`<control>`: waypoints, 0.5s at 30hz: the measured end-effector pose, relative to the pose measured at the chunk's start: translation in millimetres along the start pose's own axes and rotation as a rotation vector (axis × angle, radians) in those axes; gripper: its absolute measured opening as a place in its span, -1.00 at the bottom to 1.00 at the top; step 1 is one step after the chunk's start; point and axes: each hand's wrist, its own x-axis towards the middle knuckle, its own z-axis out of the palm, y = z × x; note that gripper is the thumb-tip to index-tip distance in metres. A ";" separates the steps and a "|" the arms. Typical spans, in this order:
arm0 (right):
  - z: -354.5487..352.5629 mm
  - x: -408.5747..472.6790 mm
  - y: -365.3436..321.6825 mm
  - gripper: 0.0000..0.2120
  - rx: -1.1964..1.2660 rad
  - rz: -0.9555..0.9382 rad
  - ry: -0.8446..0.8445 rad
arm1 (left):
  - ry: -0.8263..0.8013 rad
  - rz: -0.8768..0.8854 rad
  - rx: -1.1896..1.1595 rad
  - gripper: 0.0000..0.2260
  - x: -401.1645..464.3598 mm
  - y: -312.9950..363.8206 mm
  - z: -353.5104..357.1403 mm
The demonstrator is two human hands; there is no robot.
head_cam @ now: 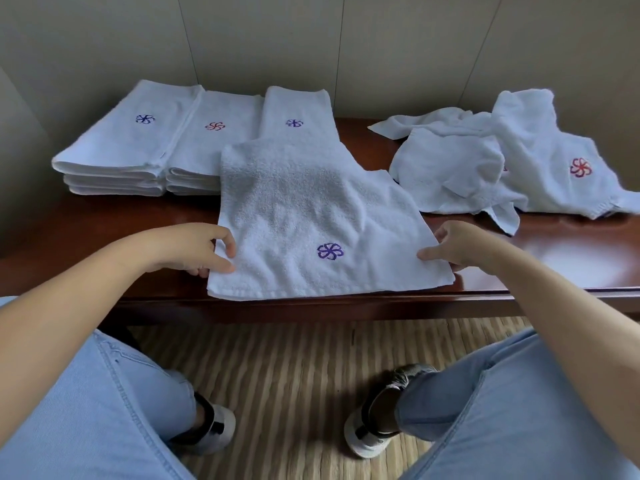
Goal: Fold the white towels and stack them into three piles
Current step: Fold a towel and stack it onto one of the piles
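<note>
Towel (311, 209) lies flat at the near edge of the brown table (554, 258). Left hand (204, 247) and right hand (450, 247) pinch its side edges. Three piles (145, 143) sit behind it, loose towels (502, 161) to its right.

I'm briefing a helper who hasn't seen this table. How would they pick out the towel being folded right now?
Start at the dark wooden table against the wall: folded piles sit at its left back, a crumpled heap at its right. The towel lies spread between them at the near edge, left hand and right hand pinching its sides. It alone lies flat and open, purple flower logo near its front.
</note>
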 end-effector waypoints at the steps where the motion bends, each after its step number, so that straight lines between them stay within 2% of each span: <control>1: -2.0 -1.6 2.1 -0.61 0.023 0.003 -0.053 | -0.020 -0.001 -0.012 -0.82 -1.6 0.4 -0.8; 5: -12.1 -5.5 10.4 -0.78 0.123 -0.001 -0.257 | -0.114 -0.016 -0.094 -0.86 -6.6 -2.3 -0.5; 9: -12.4 -2.2 13.2 -0.83 0.180 -0.041 -0.143 | -0.099 -0.025 -0.189 -0.93 -6.1 -9.9 -3.2; 15: -7.0 0.1 13.2 -0.85 0.154 -0.042 -0.129 | -0.114 -0.065 -0.274 -0.94 -4.2 -14.2 -1.4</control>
